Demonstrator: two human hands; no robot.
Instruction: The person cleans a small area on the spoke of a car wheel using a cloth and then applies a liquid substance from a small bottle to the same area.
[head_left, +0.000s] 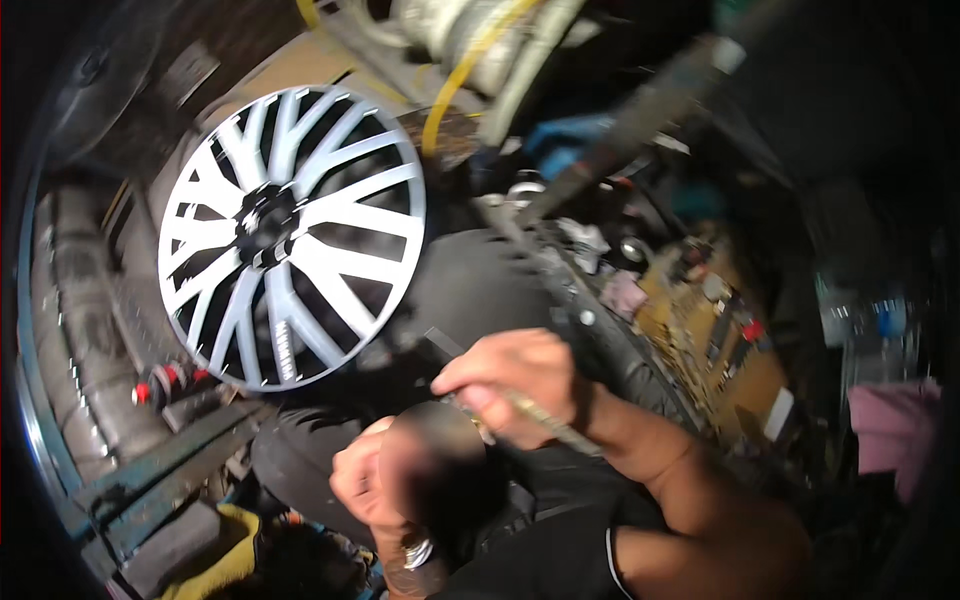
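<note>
My right hand (pixel 513 388) is closed around a thin, brass-coloured rod-like tool (pixel 555 430), slanting down to the right, with its fine tip hard to make out. My left hand (pixel 368 470) curls at the left side of a dark, blurred round object (pixel 440 465), gripping it just below the tool's tip. Beyond both hands, a silver-and-black spoked wheel (pixel 340 260) lies face up, tilted, at the upper left. My dark-clad knee (pixel 480 290) is beside it.
Grey metal rails (pixel 640 120) run diagonally at the right, beside cardboard (pixel 690 330) strewn with tools. A cylindrical tank (pixel 75 330) stands at the left, a yellow hose (pixel 450 70) at the top, a pink cloth (pixel 895 430) at far right and yellow fabric (pixel 215 555) at lower left.
</note>
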